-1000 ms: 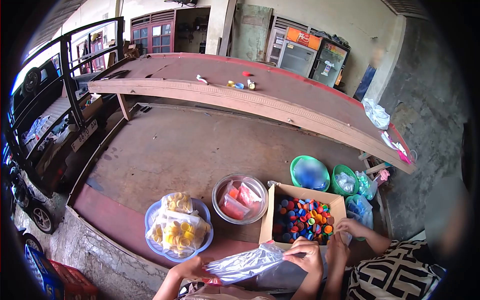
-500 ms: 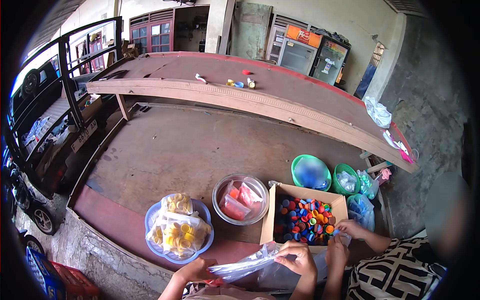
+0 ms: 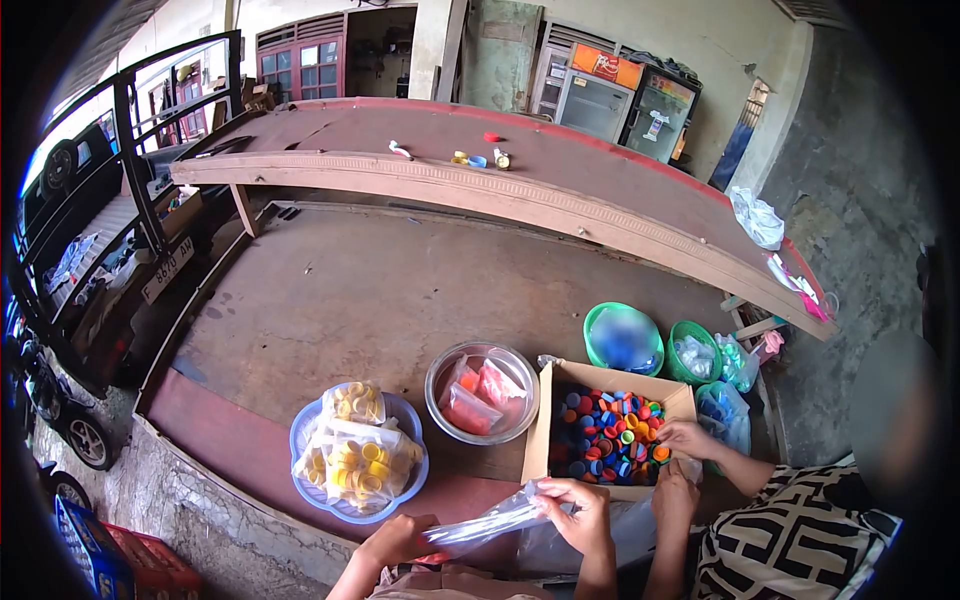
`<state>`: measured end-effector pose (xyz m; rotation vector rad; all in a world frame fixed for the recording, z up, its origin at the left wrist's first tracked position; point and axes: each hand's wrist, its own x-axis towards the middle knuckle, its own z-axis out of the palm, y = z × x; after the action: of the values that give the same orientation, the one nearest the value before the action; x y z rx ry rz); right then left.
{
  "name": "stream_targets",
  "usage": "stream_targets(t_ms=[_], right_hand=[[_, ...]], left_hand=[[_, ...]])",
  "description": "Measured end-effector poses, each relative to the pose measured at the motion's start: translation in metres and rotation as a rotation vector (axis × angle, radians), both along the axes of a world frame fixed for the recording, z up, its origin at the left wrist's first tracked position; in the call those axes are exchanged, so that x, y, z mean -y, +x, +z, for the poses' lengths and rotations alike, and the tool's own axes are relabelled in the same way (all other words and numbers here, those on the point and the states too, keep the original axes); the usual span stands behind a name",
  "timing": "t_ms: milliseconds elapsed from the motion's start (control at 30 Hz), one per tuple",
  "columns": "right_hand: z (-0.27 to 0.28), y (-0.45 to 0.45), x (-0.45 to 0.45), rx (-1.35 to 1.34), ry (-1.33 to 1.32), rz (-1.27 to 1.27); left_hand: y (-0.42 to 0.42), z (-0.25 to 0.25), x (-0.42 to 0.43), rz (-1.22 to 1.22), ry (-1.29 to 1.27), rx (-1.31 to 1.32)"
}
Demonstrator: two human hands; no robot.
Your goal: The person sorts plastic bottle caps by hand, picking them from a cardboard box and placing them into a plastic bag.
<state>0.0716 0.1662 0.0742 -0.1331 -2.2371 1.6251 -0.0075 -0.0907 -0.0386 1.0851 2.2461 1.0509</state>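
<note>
A clear plastic bag (image 3: pixel 488 522) is stretched between my two hands at the bottom of the view. My left hand (image 3: pixel 398 540) is closed around its left end, where a bit of red shows beneath the fingers. At the other end, my right hand (image 3: pixel 578 512) pinches the bag's edge between thumb and fingers. Just beyond the right hand stands an open cardboard box (image 3: pixel 535 425) full of bottle caps (image 3: pixel 610 432) in many colours. Left of the box is a metal basin (image 3: pixel 436 415) with bags of red pieces (image 3: pixel 470 412).
A blue basket (image 3: pixel 303 470) holds bags of yellow caps (image 3: pixel 362 465). Behind the box stand green baskets (image 3: pixel 590 345). At right, a co-worker's hands (image 3: pixel 678 490) are beside the box, near more clear plastic. A raised wooden bench (image 3: pixel 420 180) crosses behind the platform (image 3: pixel 330 290).
My right hand has shifted slightly left and up, and the bag looks more gathered. The co-worker's farther hand has moved left to the caps at the box's right side.
</note>
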Motion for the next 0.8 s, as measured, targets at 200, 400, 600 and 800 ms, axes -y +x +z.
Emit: stream_targets(t_ms=[200, 400, 600, 800], right_hand=[[0.002, -0.003, 0.0, 0.1, 0.205, 0.083], [-0.016, -0.002, -0.007, 0.046, -0.073, 0.014], [-0.006, 0.001, -0.009, 0.26, -0.081, 0.076], [-0.024, -0.004, -0.005, -0.212, -0.148, -0.17]], left_hand=[[0.007, -0.006, -0.001, 0.047, -0.02, -0.058], [0.014, -0.02, 0.0, 0.054, -0.072, -0.097], [0.013, -0.019, 0.005, 0.054, -0.098, -0.078], [0.015, -0.009, 0.003, 0.085, -0.004, -0.038]])
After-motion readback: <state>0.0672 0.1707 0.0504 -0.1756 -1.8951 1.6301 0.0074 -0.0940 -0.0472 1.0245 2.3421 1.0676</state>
